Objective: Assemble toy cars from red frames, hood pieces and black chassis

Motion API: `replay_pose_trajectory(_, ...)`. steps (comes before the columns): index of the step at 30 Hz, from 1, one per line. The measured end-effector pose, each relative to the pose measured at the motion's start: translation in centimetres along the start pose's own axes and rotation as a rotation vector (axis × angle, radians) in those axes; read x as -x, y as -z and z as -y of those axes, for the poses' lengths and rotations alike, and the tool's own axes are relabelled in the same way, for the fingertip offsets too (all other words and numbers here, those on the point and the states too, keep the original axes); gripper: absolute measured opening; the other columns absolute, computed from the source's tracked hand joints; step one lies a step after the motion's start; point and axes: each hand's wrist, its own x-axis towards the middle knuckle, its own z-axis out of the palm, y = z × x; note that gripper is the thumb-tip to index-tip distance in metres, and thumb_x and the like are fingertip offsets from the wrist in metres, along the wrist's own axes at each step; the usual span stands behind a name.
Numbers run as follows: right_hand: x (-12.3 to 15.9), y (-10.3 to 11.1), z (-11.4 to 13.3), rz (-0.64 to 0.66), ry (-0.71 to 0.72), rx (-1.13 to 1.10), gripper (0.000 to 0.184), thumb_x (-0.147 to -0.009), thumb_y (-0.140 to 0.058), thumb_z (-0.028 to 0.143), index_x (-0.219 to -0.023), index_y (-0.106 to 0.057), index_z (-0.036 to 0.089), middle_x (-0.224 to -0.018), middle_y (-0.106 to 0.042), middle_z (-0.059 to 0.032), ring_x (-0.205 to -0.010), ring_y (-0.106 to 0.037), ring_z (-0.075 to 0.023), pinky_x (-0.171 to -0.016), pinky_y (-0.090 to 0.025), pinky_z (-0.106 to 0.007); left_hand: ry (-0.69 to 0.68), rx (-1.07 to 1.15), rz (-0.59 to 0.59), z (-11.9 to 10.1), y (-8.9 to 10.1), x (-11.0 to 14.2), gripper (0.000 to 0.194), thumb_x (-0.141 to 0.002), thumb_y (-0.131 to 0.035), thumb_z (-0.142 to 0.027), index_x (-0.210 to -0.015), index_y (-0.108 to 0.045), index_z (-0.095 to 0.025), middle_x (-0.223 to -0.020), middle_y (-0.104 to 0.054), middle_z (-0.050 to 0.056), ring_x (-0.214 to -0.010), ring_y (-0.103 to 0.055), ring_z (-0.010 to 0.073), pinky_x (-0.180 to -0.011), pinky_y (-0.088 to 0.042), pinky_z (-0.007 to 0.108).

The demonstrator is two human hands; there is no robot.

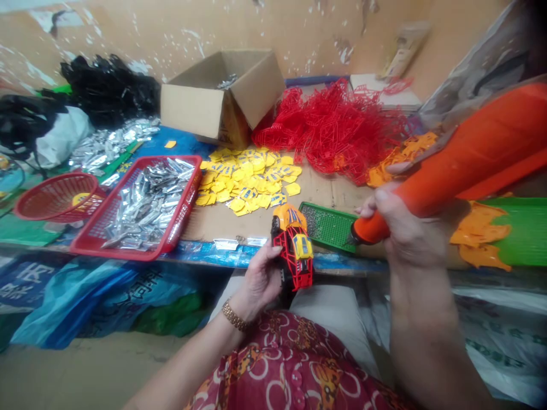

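Observation:
My left hand [265, 274] is closed around a toy car [294, 247] with an orange hood, a red cage frame and a yellow roof piece, held above my lap at the table's front edge. In my right hand [405, 228] is a large orange electric screwdriver [461, 154], its dark tip pointing down to the left. That tip is over the right end of a green tray [335, 230]; whether it touches the tray I cannot tell. Small metal screws [314, 219] lie at the tray's left end.
A red basket [194, 193] of silver parts stands left, beside a round red basket [55, 199]. Yellow pieces [252, 176] are heaped mid-table. Behind are an open carton [192, 108] and piled red frames [333, 131]. Orange parts [478, 233] lie right, by a green basket [530, 228].

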Motion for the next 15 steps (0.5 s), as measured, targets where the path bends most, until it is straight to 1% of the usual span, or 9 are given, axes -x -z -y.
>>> replay_pose_trajectory(3, -0.3, 0.3, -0.3, 0.004, 0.017, 0.031, 0.019, -0.067, -0.075, 0.014, -0.074, -0.058, 0.021, -0.058, -0.059, 0.0064, -0.044, -0.058, -0.0103, -0.046, -0.054, -0.027, -0.02, -0.089, 0.023, 0.0, 0.1, 0.2, 0.029, -0.066, -0.08, -0.018, -0.094, -0.07, -0.016, -0.088, -0.075, 0.004, -0.087, -0.071, 0.0211, -0.084, -0.055, 0.032)
replay_pose_trajectory(6, -0.7, 0.6, -0.6, -0.017, 0.02, 0.069, 0.019, -0.067, -0.074, 0.013, -0.079, -0.061, 0.021, -0.058, -0.058, 0.0065, -0.044, -0.057, -0.0104, -0.047, -0.054, -0.027, -0.01, -0.185, 0.074, -0.2, 0.2, 0.4, 0.031, -0.072, -0.079, -0.017, -0.102, -0.071, -0.017, -0.095, -0.075, 0.005, -0.081, -0.069, 0.0168, -0.078, -0.054, 0.028)
replay_pose_trajectory(8, -0.9, 0.7, -0.7, -0.044, 0.021, 0.073, 0.02, -0.066, -0.074, 0.013, -0.082, -0.064, 0.02, -0.057, -0.058, 0.0068, -0.043, -0.056, -0.0105, -0.045, -0.053, -0.027, -0.001, -0.248, 0.081, -0.3, 0.3, 0.6, 0.028, -0.074, -0.08, -0.018, -0.101, -0.072, -0.016, -0.094, -0.074, 0.005, -0.078, -0.068, 0.0154, -0.074, -0.052, 0.027)
replay_pose_trajectory(10, -1.1, 0.8, -0.8, -0.057, 0.027, 0.068, 0.022, -0.065, -0.074, 0.012, -0.085, -0.066, 0.02, -0.056, -0.059, 0.0067, -0.042, -0.057, -0.0109, -0.045, -0.052, -0.027, -0.008, -0.293, 0.062, -0.3, 0.3, 0.6, 0.028, -0.071, -0.083, -0.02, -0.096, -0.072, -0.015, -0.09, -0.073, 0.005, -0.075, -0.067, 0.0144, -0.07, -0.051, 0.026)
replay_pose_trajectory(13, -1.4, 1.0, -1.0, -0.037, 0.027, 0.072, 0.025, -0.066, -0.074, 0.013, -0.089, -0.066, 0.02, -0.055, -0.059, 0.0074, -0.044, -0.057, -0.0109, -0.052, -0.056, -0.029, -0.012, -0.309, 0.044, -0.1, 0.2, 0.6, 0.032, -0.066, -0.087, -0.02, -0.093, -0.072, -0.013, -0.086, -0.072, 0.005, -0.074, -0.066, 0.0143, -0.069, -0.051, 0.026)
replay_pose_trajectory(15, -1.7, 1.3, -1.1, -0.023, 0.063, 0.131, 0.024, -0.068, -0.076, 0.019, -0.091, -0.066, 0.019, -0.057, -0.06, 0.0072, -0.046, -0.058, -0.0111, -0.058, -0.059, -0.031, -0.009, -0.287, 0.042, -0.1, 0.2, 0.6, 0.036, -0.063, -0.088, -0.019, -0.094, -0.071, -0.014, -0.086, -0.072, 0.005, -0.074, -0.066, 0.0143, -0.07, -0.051, 0.027)
